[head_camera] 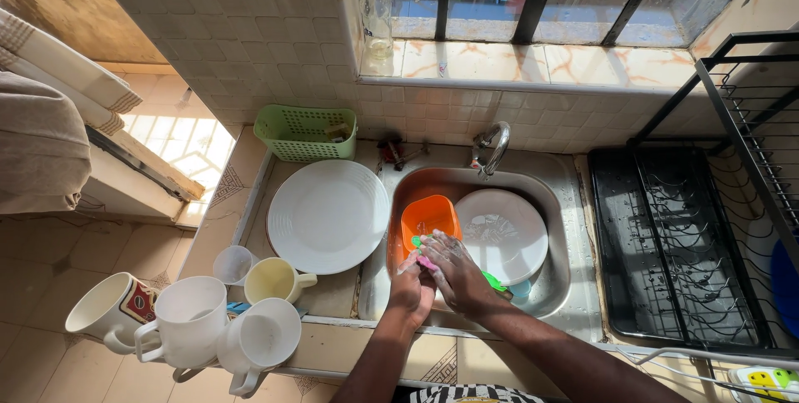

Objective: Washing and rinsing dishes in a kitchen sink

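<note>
My hands together over sink (556, 203): left hand (414, 285) grips pink utensil (426, 263), right hand (454, 266) rubs it; orange bowl (429, 218) just beyond.

Steel sink basin (556, 203): orange plastic tub (429, 218) fills left side, round white plate (503, 232) the centre; right edge open.
</note>
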